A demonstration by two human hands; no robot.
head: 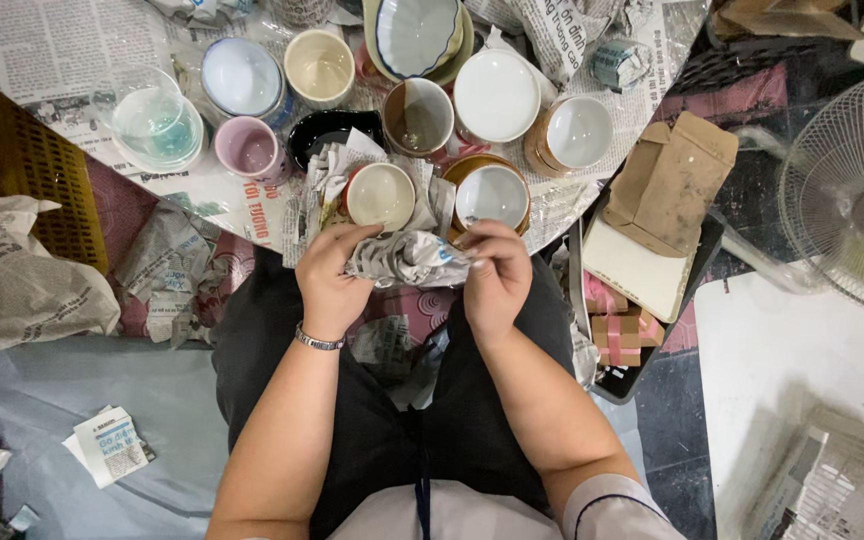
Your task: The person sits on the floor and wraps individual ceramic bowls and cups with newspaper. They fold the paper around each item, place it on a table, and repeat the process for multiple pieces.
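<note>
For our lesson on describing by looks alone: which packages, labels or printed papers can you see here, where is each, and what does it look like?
Newspaper bundle: crumpled grey, held between left hand and right hand.
Brown paper bag: right of the cups, folded, tan.
Small gift boxes: below the bag, tan with pink ribbon.
Printed slip: lower left floor, white, small, rectangular.
Newspaper sheets: under the cups, grey print.

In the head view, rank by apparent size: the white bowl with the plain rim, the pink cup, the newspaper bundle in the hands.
1. Newspaper bundle, held by left hand and right hand, though it is nearer the camera.
2. White bowl.
3. Pink cup.
</note>
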